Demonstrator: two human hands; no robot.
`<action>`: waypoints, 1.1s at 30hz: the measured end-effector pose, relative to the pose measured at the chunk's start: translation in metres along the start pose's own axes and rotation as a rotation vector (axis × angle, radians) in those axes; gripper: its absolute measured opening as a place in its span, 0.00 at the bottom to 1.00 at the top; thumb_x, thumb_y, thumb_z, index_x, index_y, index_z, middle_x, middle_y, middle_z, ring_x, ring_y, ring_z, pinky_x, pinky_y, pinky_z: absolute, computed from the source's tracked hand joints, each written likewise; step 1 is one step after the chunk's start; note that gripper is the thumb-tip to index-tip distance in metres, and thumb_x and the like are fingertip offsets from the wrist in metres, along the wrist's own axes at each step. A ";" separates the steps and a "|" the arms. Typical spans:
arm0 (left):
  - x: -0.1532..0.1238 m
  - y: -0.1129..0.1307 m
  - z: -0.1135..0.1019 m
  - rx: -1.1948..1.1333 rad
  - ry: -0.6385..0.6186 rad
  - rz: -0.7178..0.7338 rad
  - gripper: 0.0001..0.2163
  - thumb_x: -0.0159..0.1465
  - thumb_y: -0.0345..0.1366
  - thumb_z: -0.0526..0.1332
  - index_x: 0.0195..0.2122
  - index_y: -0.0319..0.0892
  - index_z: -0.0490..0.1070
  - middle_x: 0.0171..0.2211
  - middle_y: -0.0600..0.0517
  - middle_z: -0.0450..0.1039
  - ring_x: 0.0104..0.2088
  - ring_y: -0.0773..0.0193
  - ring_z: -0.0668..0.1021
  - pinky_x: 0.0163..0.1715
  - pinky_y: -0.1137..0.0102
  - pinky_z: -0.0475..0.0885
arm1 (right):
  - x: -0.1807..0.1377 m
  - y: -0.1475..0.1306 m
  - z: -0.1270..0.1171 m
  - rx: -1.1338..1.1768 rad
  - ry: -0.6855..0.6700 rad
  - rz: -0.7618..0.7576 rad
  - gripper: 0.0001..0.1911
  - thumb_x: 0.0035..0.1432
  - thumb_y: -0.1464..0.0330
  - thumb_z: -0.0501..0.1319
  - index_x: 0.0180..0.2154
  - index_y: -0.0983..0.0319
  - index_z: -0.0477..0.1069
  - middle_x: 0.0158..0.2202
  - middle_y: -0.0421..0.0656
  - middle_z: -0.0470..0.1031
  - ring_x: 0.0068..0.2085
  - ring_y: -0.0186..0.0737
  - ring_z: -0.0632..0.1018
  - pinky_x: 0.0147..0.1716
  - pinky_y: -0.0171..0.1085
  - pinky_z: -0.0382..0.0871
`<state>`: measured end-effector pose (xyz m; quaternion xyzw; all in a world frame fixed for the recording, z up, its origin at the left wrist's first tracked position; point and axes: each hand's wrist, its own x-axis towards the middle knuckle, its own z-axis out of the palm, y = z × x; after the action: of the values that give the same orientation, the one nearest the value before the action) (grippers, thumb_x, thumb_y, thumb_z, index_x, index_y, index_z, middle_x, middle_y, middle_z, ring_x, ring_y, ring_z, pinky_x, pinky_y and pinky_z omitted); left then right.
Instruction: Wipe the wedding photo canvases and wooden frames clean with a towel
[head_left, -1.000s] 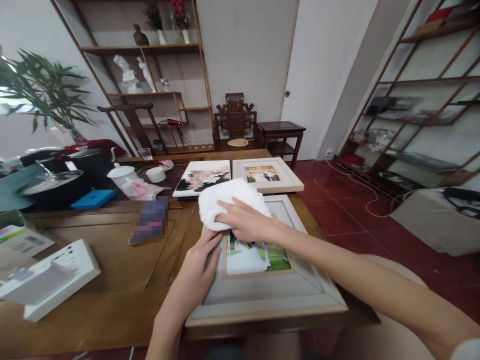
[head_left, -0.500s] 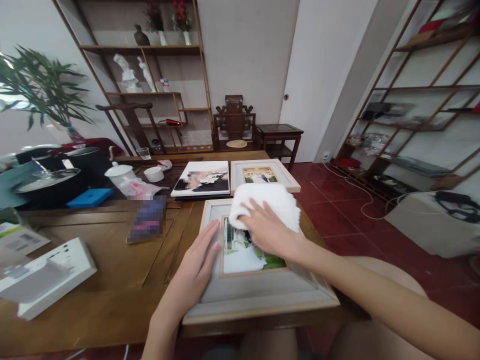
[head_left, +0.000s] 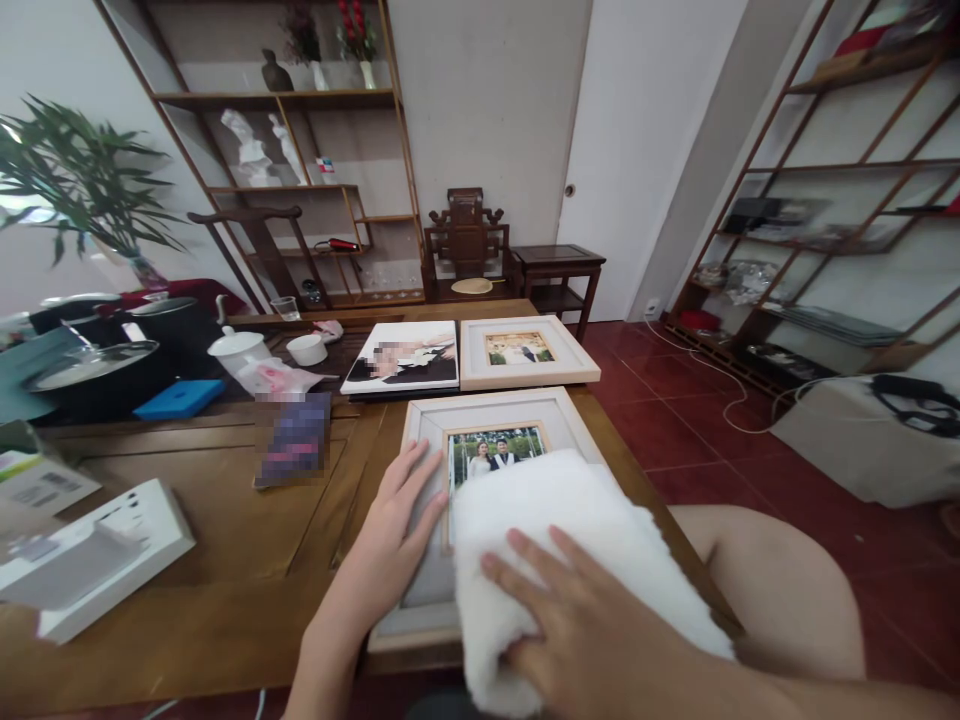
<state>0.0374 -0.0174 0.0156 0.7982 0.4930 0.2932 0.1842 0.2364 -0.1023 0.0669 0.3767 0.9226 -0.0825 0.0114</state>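
Note:
A light wooden picture frame (head_left: 487, 408) lies flat at the table's near right edge. Inside its pale mat is a photo (head_left: 517, 443) of two people outdoors. My left hand (head_left: 394, 525) rests on the frame's left side, its fingers spread out flat. A folded white towel (head_left: 562, 495) covers the lower right part of the frame and photo. My right hand (head_left: 585, 610) presses on the towel from above and grips it, with the thumb tucked into the fold near the frame's front edge.
Behind the frame lie a second framed photo (head_left: 581, 360) and a photo panel (head_left: 367, 380). Leftward on the wooden table (head_left: 225, 620) are a white box (head_left: 161, 525), a blue box (head_left: 180, 398), a white teapot (head_left: 238, 345) and a black pot (head_left: 97, 378).
My right hand has drawn the towel down toward me, from the frame's upper right to its lower right. The photo's top now shows. My left hand stays on the frame, fingers spread wider.

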 end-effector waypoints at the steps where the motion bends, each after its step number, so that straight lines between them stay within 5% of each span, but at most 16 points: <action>1: 0.000 -0.001 0.001 0.021 -0.011 0.012 0.20 0.67 0.41 0.50 0.58 0.41 0.62 0.64 0.47 0.55 0.65 0.57 0.55 0.63 0.58 0.52 | -0.008 0.007 0.001 0.002 -0.004 0.023 0.10 0.54 0.71 0.59 0.37 0.61 0.77 0.59 0.52 0.64 0.57 0.66 0.65 0.50 0.63 0.63; 8: 0.002 0.001 -0.002 0.094 -0.052 0.041 0.19 0.67 0.38 0.51 0.58 0.41 0.64 0.62 0.47 0.60 0.66 0.56 0.53 0.62 0.54 0.55 | -0.034 0.065 -0.005 -0.033 0.174 0.276 0.28 0.41 0.83 0.51 0.43 0.60 0.74 0.61 0.44 0.62 0.64 0.48 0.57 0.61 0.55 0.50; 13: 0.004 0.004 -0.003 0.105 -0.049 0.070 0.19 0.66 0.37 0.52 0.57 0.40 0.65 0.60 0.46 0.63 0.65 0.56 0.56 0.61 0.55 0.57 | -0.015 0.100 -0.006 -0.085 0.279 0.254 0.29 0.42 0.83 0.49 0.45 0.60 0.73 0.62 0.46 0.60 0.64 0.51 0.56 0.57 0.65 0.47; 20: 0.006 0.005 -0.001 0.127 -0.061 0.064 0.21 0.66 0.38 0.51 0.58 0.37 0.64 0.61 0.45 0.61 0.63 0.56 0.61 0.61 0.60 0.58 | 0.015 0.133 -0.007 -0.144 0.311 0.244 0.33 0.43 0.84 0.49 0.52 0.64 0.69 0.61 0.51 0.61 0.64 0.53 0.56 0.57 0.63 0.49; 24: 0.007 0.002 0.002 0.137 -0.048 0.057 0.20 0.67 0.38 0.49 0.57 0.37 0.66 0.61 0.45 0.62 0.62 0.57 0.63 0.61 0.61 0.58 | 0.013 0.122 -0.004 -0.142 0.229 0.240 0.31 0.41 0.84 0.49 0.47 0.64 0.72 0.62 0.50 0.61 0.64 0.55 0.55 0.57 0.65 0.48; 33: 0.011 0.002 0.003 0.128 -0.055 0.092 0.19 0.68 0.37 0.47 0.57 0.40 0.65 0.61 0.47 0.63 0.60 0.58 0.65 0.60 0.59 0.60 | -0.056 0.040 -0.014 0.041 0.011 0.125 0.25 0.39 0.80 0.53 0.38 0.58 0.76 0.60 0.46 0.64 0.61 0.59 0.61 0.56 0.66 0.52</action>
<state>0.0438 -0.0087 0.0175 0.8377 0.4685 0.2472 0.1326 0.3055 -0.1105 0.0798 0.4344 0.8953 -0.0983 0.0038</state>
